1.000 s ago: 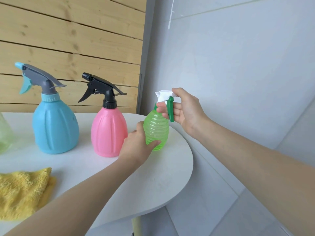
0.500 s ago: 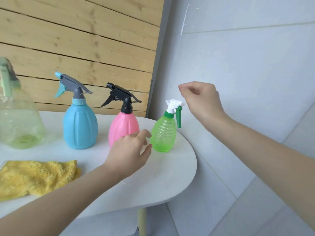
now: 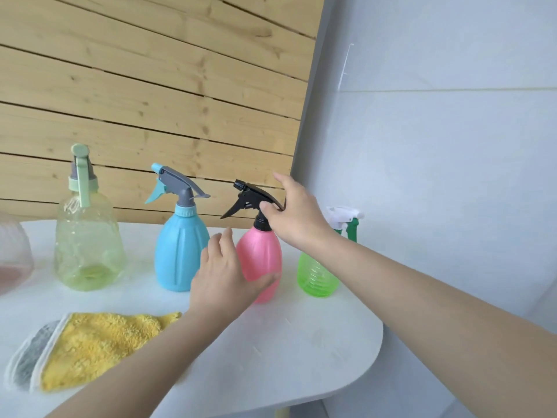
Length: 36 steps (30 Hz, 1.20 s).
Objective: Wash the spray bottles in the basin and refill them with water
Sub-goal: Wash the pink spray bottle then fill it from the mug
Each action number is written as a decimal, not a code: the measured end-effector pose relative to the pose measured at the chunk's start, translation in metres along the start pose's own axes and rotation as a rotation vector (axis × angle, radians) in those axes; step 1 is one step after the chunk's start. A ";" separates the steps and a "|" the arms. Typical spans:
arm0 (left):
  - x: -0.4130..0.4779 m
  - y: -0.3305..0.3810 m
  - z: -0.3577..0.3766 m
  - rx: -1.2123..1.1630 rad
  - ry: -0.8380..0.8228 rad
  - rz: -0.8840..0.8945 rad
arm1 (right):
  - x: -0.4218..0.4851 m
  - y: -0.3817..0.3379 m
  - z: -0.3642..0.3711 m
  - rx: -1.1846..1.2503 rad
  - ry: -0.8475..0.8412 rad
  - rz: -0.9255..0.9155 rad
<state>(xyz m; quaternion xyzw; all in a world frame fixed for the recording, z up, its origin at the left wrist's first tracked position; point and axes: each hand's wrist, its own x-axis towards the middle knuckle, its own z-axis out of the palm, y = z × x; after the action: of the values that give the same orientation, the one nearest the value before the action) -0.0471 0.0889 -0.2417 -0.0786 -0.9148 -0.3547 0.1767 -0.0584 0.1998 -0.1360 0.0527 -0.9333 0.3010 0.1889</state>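
Four spray bottles are lined up whole along the back of the white worktop, and part of a fifth clear vessel is cut off at the left edge. The pink bottle stands upright between the blue bottle and the small green bottle. Its body is opaque, pear-shaped plastic with shallow vertical ribs, and it is topped by a black trigger head on a narrow collar. How much water it holds cannot be told through the opaque wall, but it is judged light and fairly stiff, likely to flex a little under a squeeze and to turn slippery once wet. The left hand is laid against the lower body with straight, spread fingers, nothing being gripped yet. The right hand is set round the rear of the trigger head, thumb under it and the other fingers loosely extended, not visibly clamped. The belly is best steadied from the side while the collar is taken for unscrewing, since the thin trigger lever is judged the weak part. A fluffy yellow cloth with grey backing lies in front. No basin is in view.
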 end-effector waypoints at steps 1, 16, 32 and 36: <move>0.001 -0.002 0.002 -0.020 -0.042 -0.012 | 0.001 0.003 0.005 0.029 0.037 0.009; -0.002 -0.002 -0.013 -0.060 -0.108 -0.015 | -0.017 -0.014 -0.004 0.144 0.167 -0.051; -0.147 0.076 -0.161 -0.270 -0.031 0.130 | -0.178 -0.140 -0.130 0.238 0.266 -0.125; -0.193 0.090 -0.185 -0.148 0.031 0.078 | -0.224 -0.157 -0.143 0.331 0.255 -0.092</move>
<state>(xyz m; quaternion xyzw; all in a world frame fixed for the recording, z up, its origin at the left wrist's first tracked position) 0.2056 0.0270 -0.1323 -0.1215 -0.8795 -0.4151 0.1985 0.2278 0.1524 -0.0302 0.0872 -0.8362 0.4454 0.3080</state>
